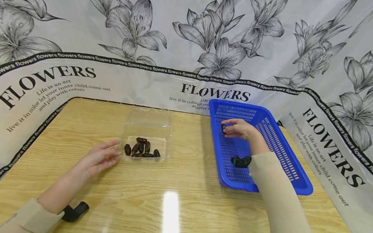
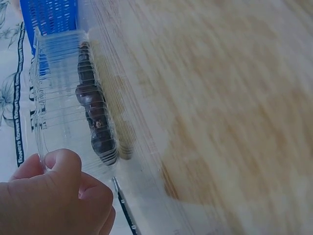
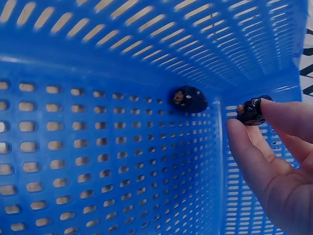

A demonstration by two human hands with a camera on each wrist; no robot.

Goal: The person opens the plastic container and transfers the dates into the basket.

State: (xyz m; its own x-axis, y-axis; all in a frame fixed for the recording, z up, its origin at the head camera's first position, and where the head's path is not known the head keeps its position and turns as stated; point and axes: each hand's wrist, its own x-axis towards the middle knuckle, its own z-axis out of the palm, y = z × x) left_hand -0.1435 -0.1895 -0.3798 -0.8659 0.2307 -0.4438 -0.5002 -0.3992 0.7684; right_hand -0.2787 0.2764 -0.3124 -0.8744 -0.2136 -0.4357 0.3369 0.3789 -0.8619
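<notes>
A clear plastic box (image 1: 167,129) with its lid raised holds several dark dates (image 1: 147,147). At its left side, the left hand (image 1: 100,158) pinches the rim between thumb and fingers; the left wrist view shows this hand (image 2: 66,196) at the box's near corner. Over the blue basket (image 1: 217,155), the right hand (image 1: 240,129) pinches one date (image 1: 223,128) between thumb and fingertips. In the right wrist view the pinched date (image 3: 250,111) hangs inside the basket, above its floor, and another date (image 3: 188,99) lies in the basket near a wall.
The wooden table (image 1: 189,200) carries the box left of centre and the basket at the right. A patterned cloth (image 1: 140,84) printed with flowers and lettering stands behind and along both sides. Black devices (image 1: 75,212) are strapped at both wrists.
</notes>
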